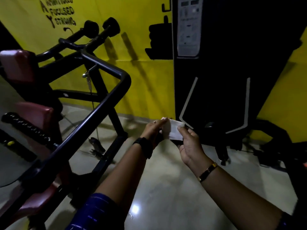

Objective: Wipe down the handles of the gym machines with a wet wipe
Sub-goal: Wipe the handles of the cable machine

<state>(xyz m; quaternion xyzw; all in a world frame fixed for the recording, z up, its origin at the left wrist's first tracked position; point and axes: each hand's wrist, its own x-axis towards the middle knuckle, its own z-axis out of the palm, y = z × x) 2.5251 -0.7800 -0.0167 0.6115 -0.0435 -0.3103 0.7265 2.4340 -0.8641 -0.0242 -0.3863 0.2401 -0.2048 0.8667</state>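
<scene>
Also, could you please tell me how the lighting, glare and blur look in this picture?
Head view: dim overall, the tall black machine housing nearly lost in shadow; a bright glare spot on the glossy pale floor; wide-angle distortion bows the black tubular machine frame; the white wet wipe pinched between left hand and right hand looks slightly soft.

Single view, head-worn, wide-angle: looks forward and down at the floor [166, 188]. Left hand [153, 130] and right hand [189, 146] sit near, mid-frame; machine frame [93, 113] close at left, yellow wall [149, 90] beyond.
</scene>
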